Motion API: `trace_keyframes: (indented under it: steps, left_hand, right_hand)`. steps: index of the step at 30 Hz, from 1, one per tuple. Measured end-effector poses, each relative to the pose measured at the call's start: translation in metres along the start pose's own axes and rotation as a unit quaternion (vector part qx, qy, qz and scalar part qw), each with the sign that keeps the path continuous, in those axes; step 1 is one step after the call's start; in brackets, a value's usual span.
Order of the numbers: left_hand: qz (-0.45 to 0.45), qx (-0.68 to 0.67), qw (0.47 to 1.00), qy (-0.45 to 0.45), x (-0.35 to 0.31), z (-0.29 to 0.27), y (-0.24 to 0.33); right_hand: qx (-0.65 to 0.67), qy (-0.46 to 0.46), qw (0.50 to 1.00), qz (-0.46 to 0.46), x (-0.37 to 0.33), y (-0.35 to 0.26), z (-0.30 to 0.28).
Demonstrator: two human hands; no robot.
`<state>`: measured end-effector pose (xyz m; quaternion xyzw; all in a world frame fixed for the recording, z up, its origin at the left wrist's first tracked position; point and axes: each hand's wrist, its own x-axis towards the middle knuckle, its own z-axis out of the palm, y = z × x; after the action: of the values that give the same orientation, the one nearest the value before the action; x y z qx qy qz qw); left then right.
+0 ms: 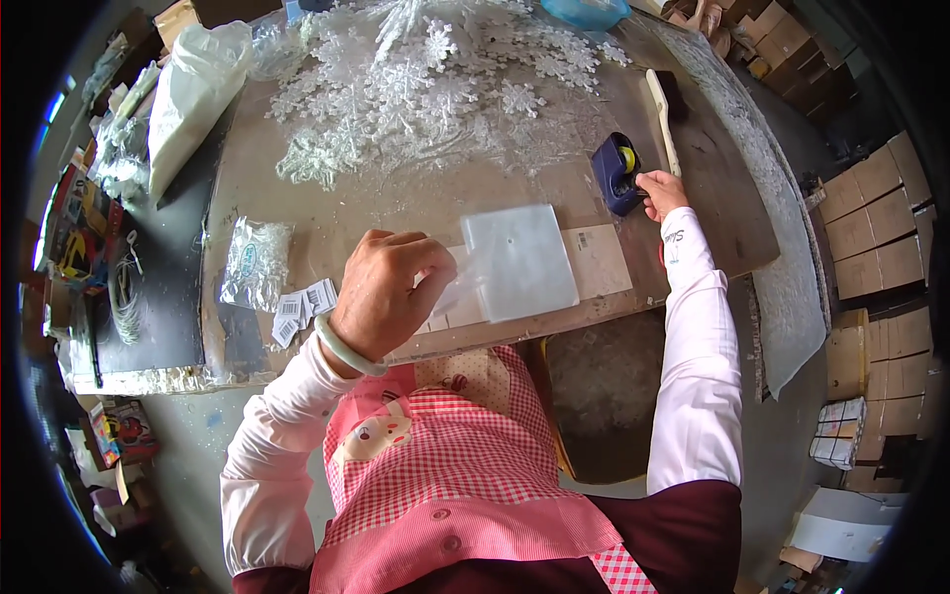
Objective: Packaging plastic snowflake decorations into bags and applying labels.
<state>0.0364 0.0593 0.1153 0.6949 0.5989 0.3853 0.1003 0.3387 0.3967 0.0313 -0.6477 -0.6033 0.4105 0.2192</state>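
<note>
My left hand [389, 289] is closed over the near part of the table, with a pale band at its wrist. Its fingers pinch a clear plastic bag [461, 291], hard to see against the board. Right beside it lies a stack of flat translucent bags [524, 262] on a piece of cardboard [600, 259]. My right hand [661, 195] is at the near end of a dark blue tape dispenser [615, 176] with a yellow-cored roll. Thumb and forefinger are pressed together there; whatever lies between them is too small to make out.
White glittery snowflake ornaments [426, 89] pile up along the far side. A wooden-handled brush [662, 124] lies beyond the dispenser. Left of my left hand are a crumpled clear bag [255, 262] and barcode labels [302, 309]. A white sack [198, 99] leans at the far left; cardboard boxes [871, 218] stand right.
</note>
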Motion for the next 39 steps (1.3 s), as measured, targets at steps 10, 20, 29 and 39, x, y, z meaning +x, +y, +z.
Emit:
trace_keyframes:
  steps: [10, 20, 29, 39]
  left_hand:
    - [-0.043, -0.02, 0.999, 0.0, 0.002, -0.004, 0.003]
    - [-0.043, -0.032, 0.998, 0.014, -0.003, -0.011, 0.005]
    - [-0.066, -0.069, 0.995, -0.007, -0.007, -0.011, -0.01]
    - [-0.082, -0.064, 0.994, -0.021, -0.012, -0.02, -0.009]
  right_hand:
    - [0.287, -0.014, 0.956, -0.056, -0.036, 0.032, -0.009]
    - [0.202, -0.043, 0.977, -0.056, -0.025, 0.047, 0.01]
    - [0.084, -0.16, 0.944, -0.275, -0.098, -0.021, 0.03]
    - [0.226, -0.402, 0.821, -0.337, -0.197, -0.092, 0.128]
